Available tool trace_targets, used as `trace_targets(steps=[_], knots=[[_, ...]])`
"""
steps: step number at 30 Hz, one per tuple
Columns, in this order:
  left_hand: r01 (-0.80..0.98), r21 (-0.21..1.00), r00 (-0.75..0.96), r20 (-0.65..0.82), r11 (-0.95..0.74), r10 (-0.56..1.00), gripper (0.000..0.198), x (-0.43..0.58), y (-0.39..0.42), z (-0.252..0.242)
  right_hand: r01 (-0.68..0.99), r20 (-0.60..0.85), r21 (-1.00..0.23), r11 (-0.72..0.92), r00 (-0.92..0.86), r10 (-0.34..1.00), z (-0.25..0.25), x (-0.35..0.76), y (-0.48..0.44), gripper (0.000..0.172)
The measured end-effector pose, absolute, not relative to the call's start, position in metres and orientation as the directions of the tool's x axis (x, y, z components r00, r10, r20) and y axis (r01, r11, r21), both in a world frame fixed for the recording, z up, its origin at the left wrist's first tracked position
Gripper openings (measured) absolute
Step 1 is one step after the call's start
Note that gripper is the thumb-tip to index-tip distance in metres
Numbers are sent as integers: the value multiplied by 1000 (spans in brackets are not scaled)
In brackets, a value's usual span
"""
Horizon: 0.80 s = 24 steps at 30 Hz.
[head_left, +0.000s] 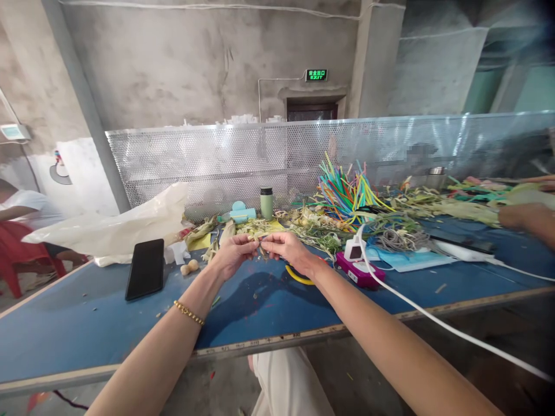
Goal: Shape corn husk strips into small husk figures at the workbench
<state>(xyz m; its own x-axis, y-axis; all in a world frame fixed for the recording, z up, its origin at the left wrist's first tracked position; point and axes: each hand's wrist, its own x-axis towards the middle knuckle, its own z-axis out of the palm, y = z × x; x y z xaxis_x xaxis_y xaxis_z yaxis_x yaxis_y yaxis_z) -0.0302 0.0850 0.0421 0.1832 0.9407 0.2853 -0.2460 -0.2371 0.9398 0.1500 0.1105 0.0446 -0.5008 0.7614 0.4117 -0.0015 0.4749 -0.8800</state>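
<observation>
My left hand [234, 249] and my right hand [284, 247] meet over the blue table [87, 323], fingertips pinched together on a small pale strip [260, 245] between them. What the strip is I cannot make out. A gold bracelet [189, 312] circles my left wrist. A yellow ring [298, 277] lies on the table just under my right wrist. Heaps of yellowish and green strips [312, 228] lie right behind my hands.
A black phone [145, 268] lies at the left beside a pale plastic bag [125, 225]. Coloured sticks [347, 190], a green cup [266, 203], a pink device [359, 270] with a white cable [433, 320] and a perforated metal screen [217, 162] stand behind. Another person's hand [526, 219] rests at right; a seated person [21, 214] at left.
</observation>
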Motion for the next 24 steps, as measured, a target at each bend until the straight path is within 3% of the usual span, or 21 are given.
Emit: trace_targets(steps=[6,12,24], knots=[[-160,941,150,323,-300,934,35,-26,88,37,-103,458,-878,468,-467,757,44,147,110,29],[-208,929,128,337,-307,933,50,-26,89,38,-72,443,-887,456,-405,799,43,147,117,22],[-52,908,83,420,-417,904,47,-29,90,40,-90,431,-898,432,-387,815,49,143,103,21]])
